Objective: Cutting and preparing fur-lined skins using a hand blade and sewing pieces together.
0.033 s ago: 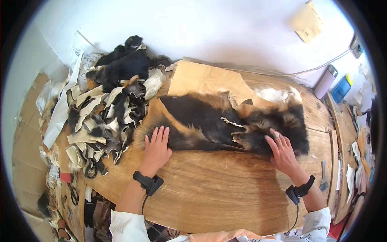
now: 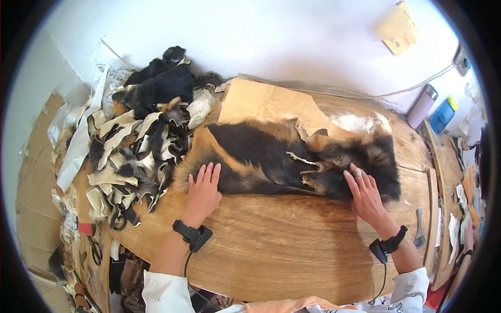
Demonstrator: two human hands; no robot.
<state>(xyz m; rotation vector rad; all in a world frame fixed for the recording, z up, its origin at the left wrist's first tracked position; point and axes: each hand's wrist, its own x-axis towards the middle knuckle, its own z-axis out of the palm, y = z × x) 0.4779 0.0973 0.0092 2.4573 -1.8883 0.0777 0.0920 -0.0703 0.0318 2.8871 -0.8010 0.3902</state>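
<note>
A long fur pelt (image 2: 245,151) in black, tan and brown lies across the wooden table (image 2: 282,240), with a pale ragged strip showing near its middle. My left hand (image 2: 204,190) rests flat on the pelt's left lower edge, fingers apart. My right hand (image 2: 364,195) lies on the dark right part of the pelt, fingers slightly bent and apart. A tan paper sheet (image 2: 261,96) sits partly under the pelt's far edge. Both wrists wear black strapped devices with cables.
A heap of fur and hide scraps (image 2: 120,161) covers the left side. At the right stand a lilac bottle (image 2: 421,107) and a blue bottle (image 2: 442,117), a grey tool (image 2: 419,227) lying nearer. Scissors (image 2: 95,250) are at lower left; a white wall runs behind.
</note>
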